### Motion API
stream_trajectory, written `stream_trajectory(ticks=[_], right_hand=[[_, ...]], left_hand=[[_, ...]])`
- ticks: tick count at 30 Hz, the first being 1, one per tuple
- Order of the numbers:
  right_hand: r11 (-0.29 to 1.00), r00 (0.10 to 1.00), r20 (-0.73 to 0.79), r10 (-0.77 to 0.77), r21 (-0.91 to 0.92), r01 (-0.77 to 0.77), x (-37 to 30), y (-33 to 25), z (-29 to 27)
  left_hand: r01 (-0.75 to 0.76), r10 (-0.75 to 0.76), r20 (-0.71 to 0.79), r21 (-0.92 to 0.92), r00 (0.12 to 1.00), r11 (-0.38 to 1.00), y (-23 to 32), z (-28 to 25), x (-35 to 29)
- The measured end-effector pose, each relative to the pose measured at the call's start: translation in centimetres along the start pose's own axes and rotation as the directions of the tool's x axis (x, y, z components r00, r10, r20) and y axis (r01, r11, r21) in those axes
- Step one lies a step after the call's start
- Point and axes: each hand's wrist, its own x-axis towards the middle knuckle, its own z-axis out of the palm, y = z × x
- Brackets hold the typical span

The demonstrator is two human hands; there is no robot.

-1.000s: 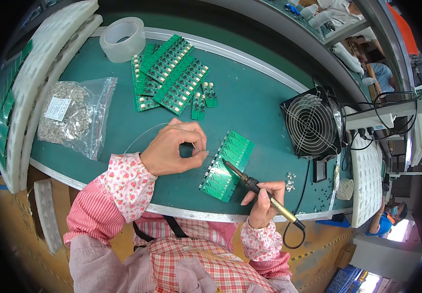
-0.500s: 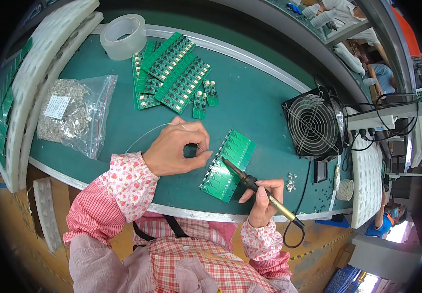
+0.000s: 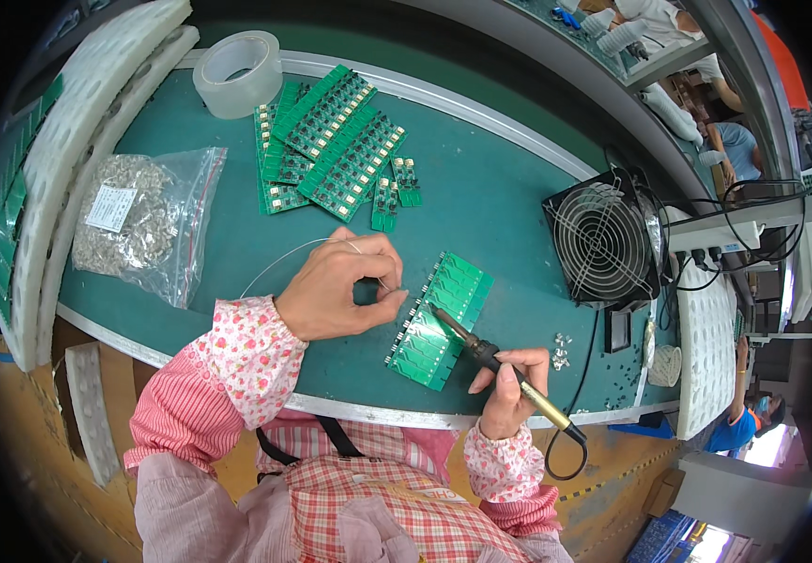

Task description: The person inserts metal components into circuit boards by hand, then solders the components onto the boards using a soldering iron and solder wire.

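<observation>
Between the thumb and fingers of my left hand (image 3: 345, 286) is a thin solder wire (image 3: 275, 260), which curves away to the left behind the hand. My right hand (image 3: 511, 389) grips a soldering iron (image 3: 536, 399) with a black and gold handle. Its dark tip points up and left over a green circuit board panel (image 3: 444, 324) that lies flat on the mat. Whether the tip touches the board I cannot tell. A row of small metal parts lines the panel's left edge, close to my left fingertips.
Populated circuit boards (image 3: 350, 169) are piled at the back, beside a tape roll (image 3: 237, 75). A clear bag of small metal parts (image 3: 129, 220) lies left, near white foam trays (image 3: 77, 150). A black fan (image 3: 603, 239) stands right, with loose metal bits (image 3: 561, 352) nearer me.
The iron's tip has shifted very slightly over the panel. Both hands keep nearly the same places and the same hold.
</observation>
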Motion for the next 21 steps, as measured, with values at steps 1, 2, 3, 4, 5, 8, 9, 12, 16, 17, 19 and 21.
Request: stream_trajectory(ticks=[1,2,3,4,5,8,9,12,16,17,19,21], right_hand=[[1.000,1.000,0.000,0.000,0.000,0.000,0.03,-0.04,0.04],[1.000,1.000,-0.020,0.003,0.011,-0.003,0.10,-0.12,0.09],[1.000,0.999,-0.038,0.007,0.022,-0.006,0.16,-0.19,0.15],[1.000,0.999,-0.039,0.007,0.023,-0.006,0.21,-0.23,0.19],[1.000,1.000,-0.016,0.015,0.016,-0.014,0.26,-0.26,0.23],[1.000,0.999,0.012,0.029,0.000,-0.029,0.33,-0.22,0.18],[0.999,0.999,0.021,0.035,-0.009,-0.035,0.39,-0.19,0.14],[0.999,0.998,0.042,0.041,-0.018,-0.040,0.52,-0.40,0.23],[0.999,0.998,0.053,0.046,-0.016,-0.045,0.52,-0.36,0.18],[0.999,0.997,0.056,0.045,-0.020,-0.044,0.52,-0.37,0.19],[0.999,0.997,0.057,0.045,-0.026,-0.044,0.47,-0.40,0.19],[0.998,0.997,0.052,0.049,-0.040,-0.047,0.45,-0.53,0.29]], left_hand=[[0.000,0.000,0.000,0.000,1.000,1.000,0.03,0.04,0.02],[-0.002,0.002,-0.012,-0.005,1.000,1.000,0.08,0.10,0.08],[-0.002,0.002,-0.025,-0.010,1.000,1.000,0.09,0.14,0.09],[-0.002,0.002,-0.024,-0.009,1.000,1.000,0.04,0.18,0.07],[-0.017,0.017,-0.026,-0.012,1.000,1.000,-0.05,0.26,0.05],[-0.040,0.039,-0.029,-0.017,0.999,0.999,-0.09,0.39,0.10],[-0.049,0.048,-0.033,-0.017,0.998,0.999,-0.09,0.44,0.16],[-0.048,0.048,-0.022,-0.004,0.999,0.999,-0.07,0.49,0.22],[-0.045,0.045,-0.018,0.001,0.999,0.999,-0.13,0.44,0.19],[-0.040,0.040,-0.018,-0.001,0.999,0.999,-0.13,0.43,0.19],[-0.035,0.035,-0.017,-0.005,0.999,0.999,-0.14,0.45,0.20],[-0.027,0.027,-0.015,0.001,1.000,1.000,-0.07,0.36,0.19]])
